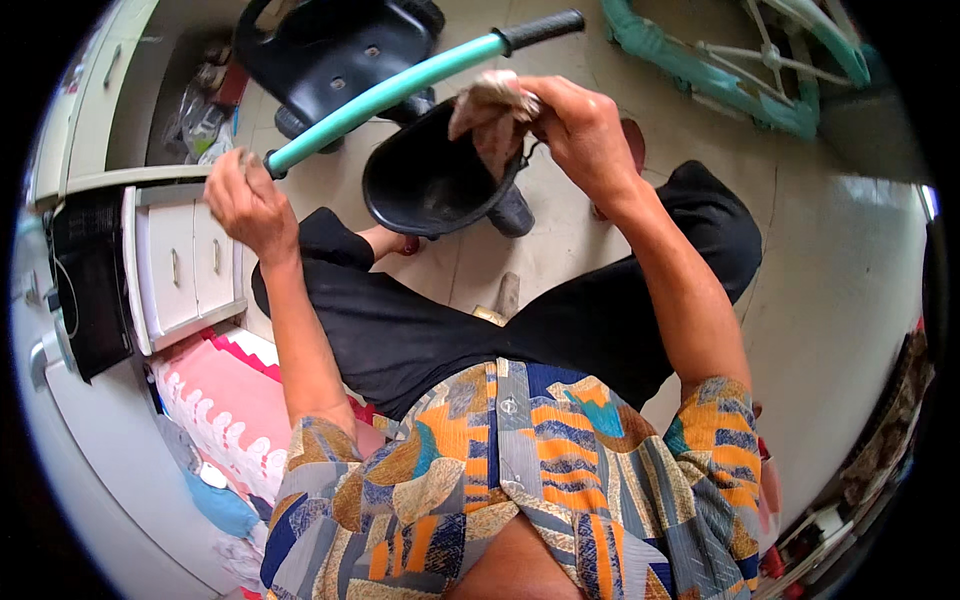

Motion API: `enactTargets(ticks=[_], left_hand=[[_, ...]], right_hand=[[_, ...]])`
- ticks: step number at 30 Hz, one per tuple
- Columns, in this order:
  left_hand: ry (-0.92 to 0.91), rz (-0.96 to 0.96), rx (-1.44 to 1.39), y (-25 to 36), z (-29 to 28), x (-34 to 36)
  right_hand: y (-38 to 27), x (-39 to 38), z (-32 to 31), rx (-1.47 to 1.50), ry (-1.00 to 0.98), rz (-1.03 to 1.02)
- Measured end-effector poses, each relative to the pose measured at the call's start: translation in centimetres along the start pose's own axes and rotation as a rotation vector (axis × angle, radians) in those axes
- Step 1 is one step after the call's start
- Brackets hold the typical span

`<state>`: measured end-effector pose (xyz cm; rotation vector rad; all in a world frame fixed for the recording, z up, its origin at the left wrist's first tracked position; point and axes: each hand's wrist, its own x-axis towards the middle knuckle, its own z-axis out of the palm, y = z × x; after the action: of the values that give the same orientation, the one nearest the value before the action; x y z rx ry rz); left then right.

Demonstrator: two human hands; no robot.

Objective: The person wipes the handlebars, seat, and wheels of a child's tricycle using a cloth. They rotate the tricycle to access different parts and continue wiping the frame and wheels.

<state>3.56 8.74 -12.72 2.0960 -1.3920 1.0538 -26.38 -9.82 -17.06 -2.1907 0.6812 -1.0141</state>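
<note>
My left hand [252,205] is closed round the lower left end of a teal handlebar [390,95], which slants up to a black grip [543,30] at its far right end. Between the fingers of my right hand [580,125] is a crumpled pale cloth [492,110], soiled in places. The cloth hangs over the rim of a black basket [410,190], just below the bar. A short black cylinder [512,213] shows under the basket. Whether the basket is joined to the bar cannot be seen.
Behind the bar sits a black moulded plastic seat [345,65]. A teal frame [700,75] with pale spokes lies on the tiles at the far right. White cabinets [185,260] line the left side, beside a pink patterned cloth [225,400]. My knees spread around the basket.
</note>
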Motion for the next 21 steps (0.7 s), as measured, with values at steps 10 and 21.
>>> enactTargets(ticks=[10,21], left_hand=[[-0.476,0.316,-0.438,15.1,-3.1,-6.8],[-0.478,0.275,-0.313,16.8,-2.7,-6.3]], right_hand=[[4.8,-1.2,4.4,0.442,0.081,0.609],[1.9,-5.5,6.1,0.318,0.04,0.537]])
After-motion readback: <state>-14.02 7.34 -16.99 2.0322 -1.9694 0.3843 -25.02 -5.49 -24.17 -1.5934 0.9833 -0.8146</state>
